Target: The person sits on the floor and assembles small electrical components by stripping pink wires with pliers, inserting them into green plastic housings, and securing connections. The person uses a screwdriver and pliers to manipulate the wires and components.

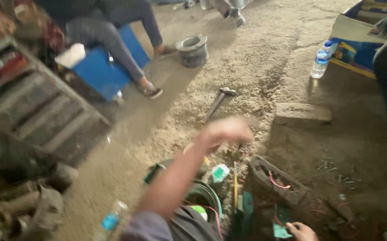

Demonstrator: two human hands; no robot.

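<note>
Head view, blurry frame. Your left hand (pixel 227 130) is stretched out over the dirt floor (pixel 166 111), motion-smeared; the fingers look curled downward, but I cannot tell whether anything is in the grip. The forearm runs up from the grey sleeve (pixel 146 225) at the bottom edge.

Just beyond that hand lies a hammer (pixel 215 103), head pointing away from you, handle angled back toward the hand. It is near the hand but not touching as far as the blur lets me judge.

Your right hand (pixel 301 231) is low at the bottom edge, resting on or holding a small teal piece (pixel 282 232); grip looks partly closed, fingers bent, but whether it actually clamps the piece is unclear.

Between the two hands there is a clutter pile: green coiled hose or cable (pixel 209 194), a teal upright bar (pixel 247 209), a small green-white packet (pixel 220 172), and a dark rusty metal block (pixel 276 178) with a pink wire (pixel 277 184) looped in it. Scattered small screws (pixel 343 178) lie on the floor to the right of the block.

Farther out there is a flat concrete slab (pixel 303 112) right of the hammer, a metal ring-shaped part (pixel 192 49) at the top, and a clear water bottle (pixel 321 59) with blue cap standing upright top right. A second bottle (pixel 112 218) lies bottom left.

Another person sits on a blue box (pixel 99 71) top left, with legs and sandalled feet (pixel 151 90) showing. A dark metal rack (pixel 37 107) stands on the left.
</note>
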